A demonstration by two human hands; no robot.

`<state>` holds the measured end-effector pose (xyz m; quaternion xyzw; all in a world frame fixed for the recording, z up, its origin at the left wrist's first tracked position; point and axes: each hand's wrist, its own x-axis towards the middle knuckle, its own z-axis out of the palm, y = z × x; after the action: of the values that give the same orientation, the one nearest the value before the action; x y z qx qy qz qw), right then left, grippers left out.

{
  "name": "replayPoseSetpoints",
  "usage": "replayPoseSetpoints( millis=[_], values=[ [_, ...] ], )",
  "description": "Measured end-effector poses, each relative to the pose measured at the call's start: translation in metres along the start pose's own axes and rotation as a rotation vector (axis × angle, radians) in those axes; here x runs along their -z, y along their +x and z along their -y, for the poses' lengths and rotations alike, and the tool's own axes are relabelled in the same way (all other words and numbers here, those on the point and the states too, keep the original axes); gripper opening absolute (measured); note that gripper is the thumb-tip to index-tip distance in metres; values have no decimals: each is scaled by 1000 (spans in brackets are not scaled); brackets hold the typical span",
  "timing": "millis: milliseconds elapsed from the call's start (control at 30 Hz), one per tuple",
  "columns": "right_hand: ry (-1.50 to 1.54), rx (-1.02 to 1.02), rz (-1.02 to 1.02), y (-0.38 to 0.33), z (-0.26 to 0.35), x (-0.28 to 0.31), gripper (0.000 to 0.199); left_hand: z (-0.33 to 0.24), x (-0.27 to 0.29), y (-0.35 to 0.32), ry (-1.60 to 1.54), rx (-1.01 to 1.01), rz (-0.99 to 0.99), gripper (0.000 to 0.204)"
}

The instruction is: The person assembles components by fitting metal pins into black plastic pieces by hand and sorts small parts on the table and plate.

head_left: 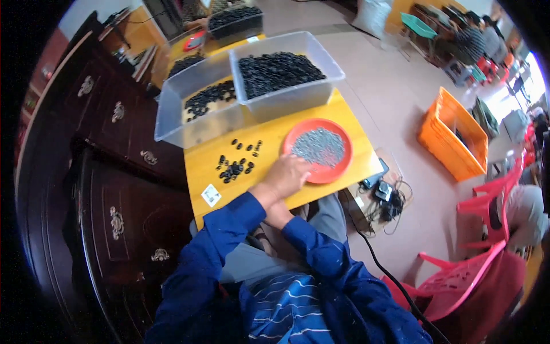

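Left hand [288, 175] resting on the yellow table [200, 172] at the near-left rim of the red dish [338, 167], fingers curled toward the rim; whether anything is pinched between them cannot be told. Right hand tucked under the left forearm at the table's near edge, almost wholly hidden (only the wrist and blue sleeve show), so its grip cannot be told either.

Red dish round and shallow, sitting at the table's near-right corner, holding a heap of small grey metal bits [318, 147] spread across its middle.

Left of the hand, a loose cluster of small black pieces [234, 168] lying on the bare tabletop, a few strays scattered beyond it toward the bins. Small white label [211, 195] flat on the table near the front-left corner.

Farther back, two clear plastic bins side by side: right bin [286, 98] heaped with black pieces, left bin [189, 123] holding a thinner layer of the same.

Dark wooden cabinet [114, 172] with metal handles along the left. Orange crate [452, 143] on the floor to the right, red plastic chairs [487, 229] nearer, tangle of black cables [385, 202] just beside the table's right edge.
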<state>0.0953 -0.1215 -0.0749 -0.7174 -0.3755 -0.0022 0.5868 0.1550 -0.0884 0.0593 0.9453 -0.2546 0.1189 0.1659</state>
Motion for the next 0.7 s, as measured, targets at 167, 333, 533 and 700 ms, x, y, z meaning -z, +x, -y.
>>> replayPoseSetpoints(
  millis=[167, 333, 533, 700],
  values=[
    [-137, 0, 44, 7, 19, 14, 27, 7, 4, 5, -31, 53, -24, 7],
    [-156, 107, 59, 6, 22, 20, 27, 2, -4, 13, -136, 4, -58, 3],
    [-9, -26, 65, 7, 30, 22, 25, -4, -12, 29, -57, -51, 8, 5],
    [-4, -66, 128, 9, 24, 25, 32, -5, -20, 46, 39, -59, 135, 8]
  ],
)
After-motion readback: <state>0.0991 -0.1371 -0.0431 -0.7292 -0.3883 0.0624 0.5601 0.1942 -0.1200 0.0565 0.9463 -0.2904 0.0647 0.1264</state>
